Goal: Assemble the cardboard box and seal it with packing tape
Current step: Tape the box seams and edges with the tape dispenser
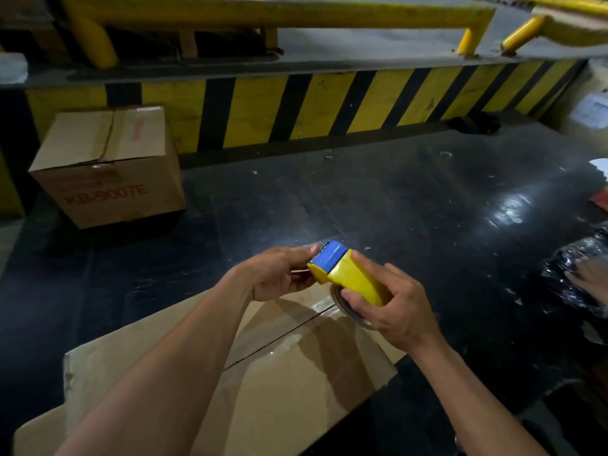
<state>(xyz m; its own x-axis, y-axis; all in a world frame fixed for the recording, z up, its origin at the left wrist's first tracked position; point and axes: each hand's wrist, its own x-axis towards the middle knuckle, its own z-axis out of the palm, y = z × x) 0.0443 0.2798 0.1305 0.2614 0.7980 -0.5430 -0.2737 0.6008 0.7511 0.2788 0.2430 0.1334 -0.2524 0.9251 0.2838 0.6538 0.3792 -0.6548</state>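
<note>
Your right fingers (365,261) are clamped round the yellow body of the tape dispenser (357,278), with the thumb pressed against the clear tape roll (343,306) beneath it. Your left fingers (304,251) curl in on the dispenser's blue toothed end from 9 o'clock. Whether they pinch a loose end of tape there, you cannot tell. Both your right hand (394,307) and your left hand (279,274) hold the tool just above the far edge of the cardboard box (279,383).

That box lies right before you at 6 o'clock. Its top flaps are closed and a shiny strip of tape (289,337) runs along the seam between them. Your forearms cross over its near half and hide part of the top.

At 10 o'clock, well apart, a second brown carton (108,166) with red print sits against the yellow-and-black striped barrier (329,103), which spans 12 o'clock under yellow rails (263,11). At 3 o'clock lies a bundle in crinkled plastic wrap (569,271) with another person's hand (590,274) on it. Small paper scraps (445,154) dot the dark glossy surface (411,209) between.
</note>
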